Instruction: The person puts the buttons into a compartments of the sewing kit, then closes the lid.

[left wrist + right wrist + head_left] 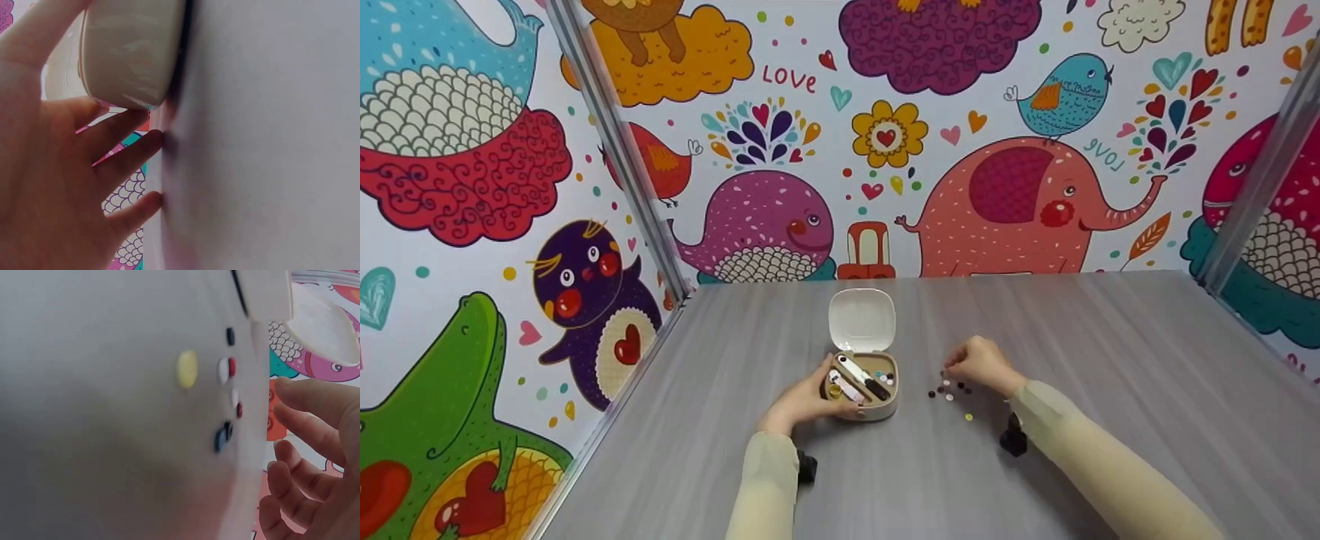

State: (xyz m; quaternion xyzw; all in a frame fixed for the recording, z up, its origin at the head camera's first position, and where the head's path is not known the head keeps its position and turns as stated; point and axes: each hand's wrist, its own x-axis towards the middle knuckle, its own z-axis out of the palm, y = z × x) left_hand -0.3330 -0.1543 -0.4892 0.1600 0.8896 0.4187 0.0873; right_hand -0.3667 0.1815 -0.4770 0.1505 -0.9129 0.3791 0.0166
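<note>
In the head view, my left hand has a wide grip round the box, thumb along the near wall; the lid stands open behind it. Right of the box, 8 loose buttons lie on the table, and my right hand reaches to their far edge.

The left wrist view shows the box between thumb and fingers, lower fingers spread beside it. I'd press only lightly, so the box doesn't slide.

In the right wrist view, my fingers are loosely bent, the gap at thumb and forefinger narrow, with nothing visible in it. The dark red button looks nearest. For a clean pinch I'd come in low, take 1 button by its rim, and tuck the other fingers clear of its neighbours.
</note>
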